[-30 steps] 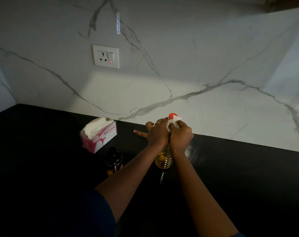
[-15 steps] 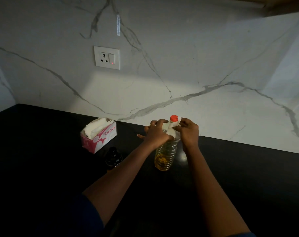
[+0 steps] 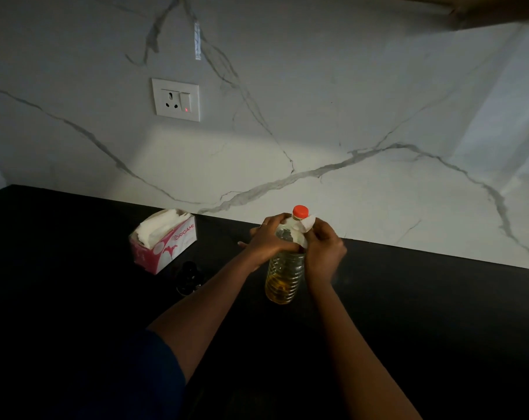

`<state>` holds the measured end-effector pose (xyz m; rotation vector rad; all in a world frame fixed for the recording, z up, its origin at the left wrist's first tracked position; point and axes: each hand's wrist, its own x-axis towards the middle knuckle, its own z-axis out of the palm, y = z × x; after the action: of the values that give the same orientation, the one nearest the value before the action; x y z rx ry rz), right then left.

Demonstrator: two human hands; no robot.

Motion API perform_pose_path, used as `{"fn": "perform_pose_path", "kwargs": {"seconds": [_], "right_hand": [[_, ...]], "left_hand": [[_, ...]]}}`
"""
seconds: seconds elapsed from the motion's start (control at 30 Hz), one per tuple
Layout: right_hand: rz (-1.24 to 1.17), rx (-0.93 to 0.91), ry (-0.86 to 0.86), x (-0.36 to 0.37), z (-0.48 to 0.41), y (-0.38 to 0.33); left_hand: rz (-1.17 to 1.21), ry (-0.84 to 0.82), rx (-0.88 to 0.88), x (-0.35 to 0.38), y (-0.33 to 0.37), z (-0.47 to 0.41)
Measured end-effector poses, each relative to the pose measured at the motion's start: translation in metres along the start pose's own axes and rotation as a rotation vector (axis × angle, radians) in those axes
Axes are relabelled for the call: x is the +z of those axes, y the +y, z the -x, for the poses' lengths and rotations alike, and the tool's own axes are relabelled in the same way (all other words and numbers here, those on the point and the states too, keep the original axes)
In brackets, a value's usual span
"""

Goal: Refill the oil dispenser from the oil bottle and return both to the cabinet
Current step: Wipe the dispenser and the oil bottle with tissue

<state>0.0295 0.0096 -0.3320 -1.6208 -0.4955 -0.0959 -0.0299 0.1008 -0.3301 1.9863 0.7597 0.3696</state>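
Bottle: a clear, ribbed bottle (image 3: 284, 272) stands upright on the black counter (image 3: 438, 298), near the wall (image 3: 348, 101), with yellow oil in its lower part.
Cap: a red cap (image 3: 300, 211) sits on the neck, above both hands.
Left hand: the left hand (image 3: 270, 237) grips the bottle's shoulder from the left, fingers curled round it and one finger pointing out to the left.
Right hand: the right hand (image 3: 323, 248) holds the bottle's right side, its thumb and fingers pinching a white tissue (image 3: 306, 224) against the shoulder just under the cap.
Dispenser: the dark dispenser (image 3: 189, 278) stands on the counter left of the bottle and apart from it, just in front of the box; in the dim light its details cannot be made out.
Box: a pink and white tissue box (image 3: 166, 241) lies on the counter left of the hands, white tissues bulging from its open top.
Socket: a white wall socket (image 3: 176, 99) is set in the grey-veined marble above the box, a small red light glowing on it.
Sleeve: a dark blue sleeve (image 3: 130, 374) covers the left upper arm at the bottom edge.
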Motion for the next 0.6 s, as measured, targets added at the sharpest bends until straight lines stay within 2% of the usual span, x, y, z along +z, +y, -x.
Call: {"fn": "perform_pose_path", "kwargs": {"seconds": [0.13,0.2,0.3,0.43,0.5,0.6], "right_hand": [[0.198,-0.373,0.018,0.005,0.018,0.004],[0.366,-0.467,-0.042,0.010,0.021,0.011],[0.500,-0.398,-0.137,0.013,0.020,0.017],[0.502,-0.393,-0.167,0.009,0.018,0.016],[0.434,-0.367,-0.144,0.005,0.016,0.015],[0.279,-0.314,-0.071,-0.001,0.012,0.013]], "left_hand": [[-0.104,0.137,-0.042,0.010,0.007,-0.002],[-0.098,0.225,-0.054,0.017,0.009,0.001],[-0.074,0.292,-0.032,0.024,0.007,0.004],[-0.037,0.304,-0.013,0.027,0.003,0.003],[0.031,0.244,0.021,0.028,0.000,0.003],[0.181,0.064,0.061,0.022,-0.006,0.006]]}}
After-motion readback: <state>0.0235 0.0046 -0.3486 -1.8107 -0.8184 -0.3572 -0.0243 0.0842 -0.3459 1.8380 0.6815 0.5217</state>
